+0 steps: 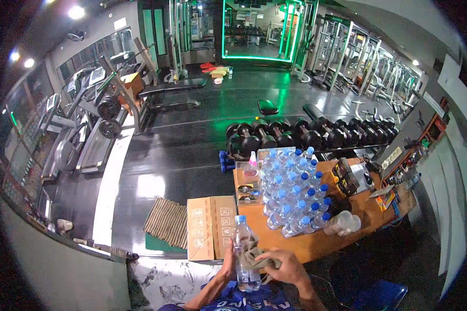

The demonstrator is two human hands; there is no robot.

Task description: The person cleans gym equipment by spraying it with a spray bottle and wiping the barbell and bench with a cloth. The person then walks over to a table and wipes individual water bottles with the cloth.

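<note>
Close to my body, a clear plastic water bottle [242, 239] with a blue cap stands nearly upright in my left hand [229, 260]. The fingers of that hand wrap its left side and are partly hidden behind it. My right hand [287, 267] grips a grey-brown cloth [254, 257], which lies against the bottle's right side and covers part of it. Several similar blue-capped bottles [290, 192] are packed together on the wooden desk [259, 228] just beyond my right hand.
A cardboard box [205, 228] stands left of the bottle, beside a striped brown mat [167, 223]. On the desk are a clear plastic container [342, 224] and a pink-labelled spray bottle [252, 161]. Behind it runs a dumbbell rack [306, 137]; treadmills [101, 145] are at left.
</note>
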